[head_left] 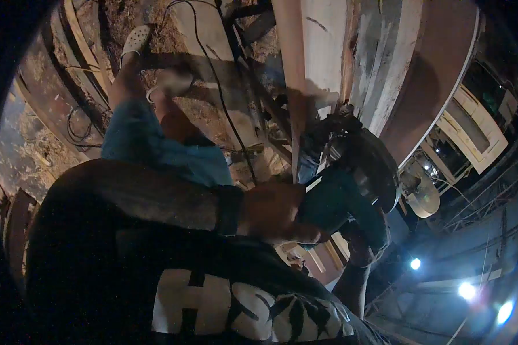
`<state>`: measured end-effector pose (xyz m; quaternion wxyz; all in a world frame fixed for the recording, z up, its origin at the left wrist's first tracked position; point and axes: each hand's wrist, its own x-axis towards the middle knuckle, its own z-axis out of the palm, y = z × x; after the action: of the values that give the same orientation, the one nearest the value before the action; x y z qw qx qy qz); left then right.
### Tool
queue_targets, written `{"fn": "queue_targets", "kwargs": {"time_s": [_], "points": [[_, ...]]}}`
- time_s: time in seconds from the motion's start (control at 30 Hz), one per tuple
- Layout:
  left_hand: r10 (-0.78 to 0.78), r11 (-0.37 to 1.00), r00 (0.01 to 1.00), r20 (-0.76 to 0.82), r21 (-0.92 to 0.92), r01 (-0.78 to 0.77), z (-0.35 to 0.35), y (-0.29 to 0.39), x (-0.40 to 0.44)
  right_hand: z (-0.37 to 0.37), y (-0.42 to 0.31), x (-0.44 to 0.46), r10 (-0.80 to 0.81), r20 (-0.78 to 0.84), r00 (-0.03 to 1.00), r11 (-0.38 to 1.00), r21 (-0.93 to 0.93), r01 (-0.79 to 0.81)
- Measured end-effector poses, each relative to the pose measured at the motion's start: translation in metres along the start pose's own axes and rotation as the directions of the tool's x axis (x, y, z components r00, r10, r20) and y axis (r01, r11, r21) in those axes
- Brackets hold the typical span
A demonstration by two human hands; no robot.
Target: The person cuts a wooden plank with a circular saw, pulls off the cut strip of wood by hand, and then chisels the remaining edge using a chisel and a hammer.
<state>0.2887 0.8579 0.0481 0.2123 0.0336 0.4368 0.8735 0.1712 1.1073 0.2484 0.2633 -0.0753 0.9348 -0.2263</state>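
A dark teal power tool (328, 198) with a rounded black housing (374, 164) is held against the long boards in front of me; its exact kind is hard to make out in the dim light. My left hand (273, 213) reaches across from the left, its fingers wrapped round the near side of the body and its thumb along the lower edge. At the tool's rear, my right hand (358, 250) is gripping the handle part, with most of its fingers hidden. The working side of the tool is out of sight.
Pale and brown planks (380, 63) run away from me beneath the tool. A black cable (213, 75) trails over a board. My clogs (135, 41) stand on ground strewn with shavings. A wooden frame (472, 129) and bright lamps (466, 291) are at the right.
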Motion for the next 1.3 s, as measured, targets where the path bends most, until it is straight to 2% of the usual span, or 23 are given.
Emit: {"fn": "queue_targets", "kwargs": {"time_s": [0.23, 0.37, 0.53, 0.7, 0.9, 0.97, 1.0, 1.07, 1.1, 1.17, 1.2, 1.27, 1.3], "points": [[-0.097, 0.99, 0.994, 0.048, 0.111, 0.091, 0.005, -0.016, 0.018, 0.015, -0.007, 0.007, -0.069, -0.049, 0.996, 0.995, 0.069, 0.073], [-0.101, 0.993, 0.995, -0.024, 0.055, 0.102, 0.012, -0.012, 0.017, 0.017, -0.008, 0.009, -0.09, -0.056, 0.994, 0.99, 0.107, 0.096], [-0.172, 0.978, 0.984, -0.046, 0.113, 0.176, -0.003, 0.001, 0.017, 0.023, -0.005, 0.013, -0.114, -0.073, 0.991, 0.978, 0.166, 0.125], [-0.207, 0.969, 0.977, -0.043, 0.128, 0.211, -0.005, -0.003, 0.018, 0.017, 0.006, 0.013, -0.161, -0.041, 0.986, 0.983, 0.088, 0.164], [-0.238, 0.963, 0.971, -0.031, 0.124, 0.24, -0.01, -0.003, 0.02, 0.019, 0.002, 0.006, -0.023, -0.027, 0.999, 0.959, 0.283, 0.03], [-0.233, 0.964, 0.972, -0.029, 0.124, 0.235, -0.011, -0.006, 0.021, 0.017, 0.003, 0.004, 0.014, 0.001, 1.0, 0.999, 0.045, -0.014], [-0.229, 0.965, 0.973, -0.027, 0.125, 0.23, -0.011, -0.009, 0.022, 0.018, -0.004, 0.006, 0.023, 0.01, 1.0, 0.974, -0.225, -0.02], [-0.22, 0.967, 0.975, -0.022, 0.128, 0.221, -0.01, -0.014, 0.022, 0.023, -0.017, 0.012, -0.015, 0.025, 1.0, 0.935, -0.355, 0.023], [-0.215, 0.968, 0.976, -0.019, 0.131, 0.216, -0.009, -0.016, 0.022, 0.03, -0.023, 0.016, -0.066, 0.025, 0.997, 0.972, -0.223, 0.07], [-0.215, 0.967, 0.976, -0.023, 0.131, 0.217, -0.008, -0.014, 0.022, 0.031, -0.028, 0.017, -0.123, 0.04, 0.992, 0.971, -0.201, 0.128], [-0.221, 0.966, 0.975, -0.03, 0.131, 0.223, -0.009, -0.011, 0.022, 0.027, -0.028, 0.017, -0.127, 0.061, 0.99, 0.94, -0.312, 0.14], [-0.215, 0.968, 0.976, -0.03, 0.123, 0.217, -0.01, -0.007, 0.022, 0.026, -0.027, 0.016, -0.136, 0.047, 0.99, 0.932, -0.334, 0.144], [-0.206, 0.972, 0.978, -0.024, 0.114, 0.207, -0.01, -0.007, 0.022, 0.028, -0.021, 0.014, -0.141, 0.012, 0.99, 0.959, -0.246, 0.139]]}}
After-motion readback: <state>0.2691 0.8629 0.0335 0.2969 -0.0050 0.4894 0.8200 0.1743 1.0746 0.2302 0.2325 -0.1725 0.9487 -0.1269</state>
